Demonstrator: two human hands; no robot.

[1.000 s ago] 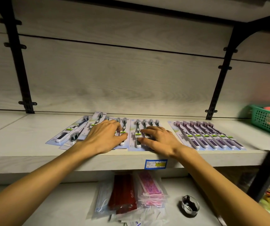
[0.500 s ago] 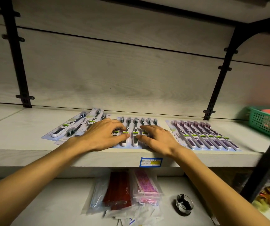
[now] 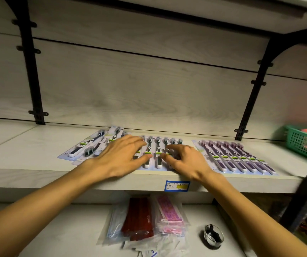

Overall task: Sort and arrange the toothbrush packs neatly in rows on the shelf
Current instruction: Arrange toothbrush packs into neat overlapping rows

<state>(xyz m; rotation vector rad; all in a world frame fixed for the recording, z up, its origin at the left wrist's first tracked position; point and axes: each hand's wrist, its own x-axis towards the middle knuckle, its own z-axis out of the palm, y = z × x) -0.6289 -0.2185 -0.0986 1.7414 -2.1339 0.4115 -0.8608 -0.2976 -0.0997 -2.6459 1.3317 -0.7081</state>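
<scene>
On the pale wooden shelf (image 3: 28, 154) lie toothbrush packs in three groups. A row of black-and-white packs (image 3: 157, 153) lies in the middle. My left hand (image 3: 119, 156) rests flat on its left part, fingers spread. My right hand (image 3: 184, 160) presses on its right part with slightly bent fingers. To the left, a few black-and-white packs (image 3: 86, 147) lie askew and overlapping. On the right, the purple packs (image 3: 234, 158) form a neat overlapping row.
A green mesh basket (image 3: 304, 143) stands at the shelf's far right. Black brackets (image 3: 249, 101) rise at both sides. A blue price label (image 3: 176, 186) is stuck on the shelf's front edge. Below lie packets of masks (image 3: 145, 219) and a small glass dish (image 3: 213, 236).
Both hands have drawn closer together on the middle packs, and those packs now sit tighter side by side. The view has shifted slightly.
</scene>
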